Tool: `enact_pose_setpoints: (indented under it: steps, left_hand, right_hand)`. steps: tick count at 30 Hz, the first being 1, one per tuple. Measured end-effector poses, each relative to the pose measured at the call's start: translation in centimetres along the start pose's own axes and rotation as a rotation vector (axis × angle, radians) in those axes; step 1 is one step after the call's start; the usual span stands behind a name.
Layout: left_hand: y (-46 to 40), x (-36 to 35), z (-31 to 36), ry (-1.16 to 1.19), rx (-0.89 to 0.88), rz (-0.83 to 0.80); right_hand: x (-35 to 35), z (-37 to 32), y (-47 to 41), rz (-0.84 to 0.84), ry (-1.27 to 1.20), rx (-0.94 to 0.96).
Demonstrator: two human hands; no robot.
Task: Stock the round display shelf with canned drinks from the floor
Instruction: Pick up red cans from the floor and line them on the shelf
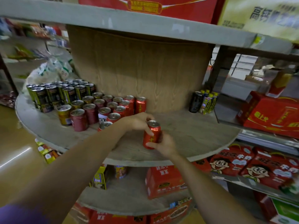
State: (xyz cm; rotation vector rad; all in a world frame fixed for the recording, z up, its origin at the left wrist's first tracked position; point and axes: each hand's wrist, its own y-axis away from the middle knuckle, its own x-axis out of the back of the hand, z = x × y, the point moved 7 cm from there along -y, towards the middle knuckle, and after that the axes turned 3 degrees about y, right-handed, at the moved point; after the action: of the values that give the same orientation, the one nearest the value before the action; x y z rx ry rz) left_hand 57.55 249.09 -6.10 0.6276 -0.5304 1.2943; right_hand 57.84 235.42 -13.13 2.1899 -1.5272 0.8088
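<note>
1. Both hands on one red can (151, 135): left hand (140, 121) wraps the upper part, fingers curled over the front near the rim; right hand (165, 145) cups the lower part from the right, thumb across the base. Neither hand is loose.
2. Can is upright, tilted slightly, between the two palms, over bare board of the round shelf (191, 135). Can't tell if the base is touching the board or just above it.
3. Can cluster (113, 109) sits just left of and behind the grip; nearest cans are partly hidden by the left wrist.
4. Risk: left forearm lies right by the front cans of the cluster. Careless pull-back prob clips one, tips it, maybe takes neighbours w/ it.
5. Risk: letting go w/ the can tilted, it rocks or falls; the shelf edge is near on the near side, so it could roll off.
6. Risk: sliding it into the row too fast knocks the standing cans, esp. the one already leaning by the wrist.
7. Bottles (205, 102) sit well apart, to the right and behind the grip; no issue.
</note>
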Motion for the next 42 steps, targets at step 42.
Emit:
enact_pose_setpoints:
  steps: [42]
  left_hand:
    - [-10.2, 9.5, -0.4, -0.607, -0.209, 0.12]
  right_hand:
    - [-0.5, -1.2, -13.5, 0.154, 0.222, -0.137]
